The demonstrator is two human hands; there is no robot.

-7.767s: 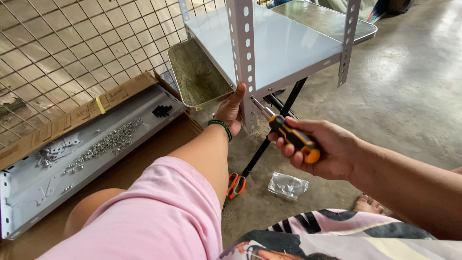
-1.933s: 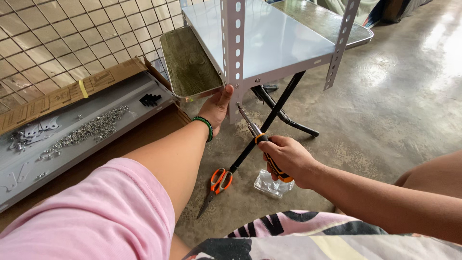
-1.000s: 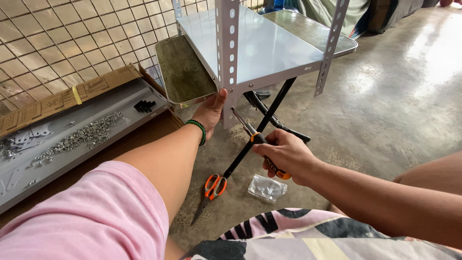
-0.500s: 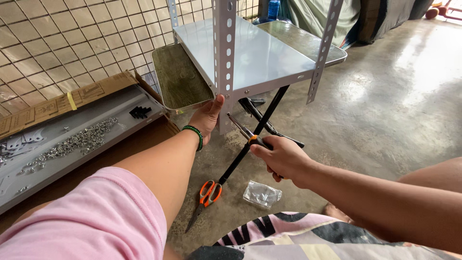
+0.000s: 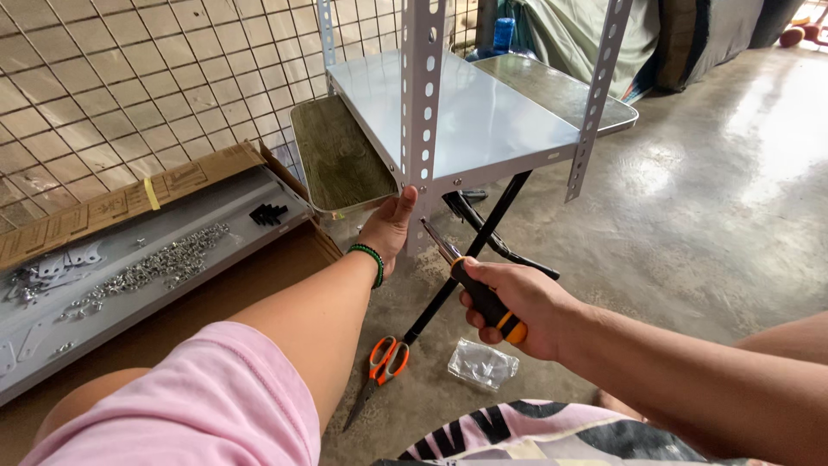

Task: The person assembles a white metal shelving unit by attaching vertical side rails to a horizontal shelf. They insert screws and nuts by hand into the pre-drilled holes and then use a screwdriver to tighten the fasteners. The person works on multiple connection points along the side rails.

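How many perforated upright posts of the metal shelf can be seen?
3: the near post by the left hand, the right post, and a rear post by the wire mesh. A fourth may be hidden.

Black-orange screwdriver (image 5: 479, 289) tilts toward the upright perforated grey shelf post (image 5: 423, 112); tip close

Screwdriver (image 5: 483, 298): black handle with an orange band near its end; metallic grey shaft. Scissors (image 5: 379, 369): orange handles, dark blades. Wristband (image 5: 371, 261): green beads. Sleeve (image 5: 203, 406): plain pink. Shelf panel (image 5: 457, 108): pale grey-blue, as is the perforated upright (image 5: 423, 95). Folding legs (image 5: 483, 237): black. Floor (image 5: 707, 216): grey concrete. Cardboard (image 5: 112, 203): brown with a yellow tape strip. Plastic bag (image 5: 483, 364): clear.
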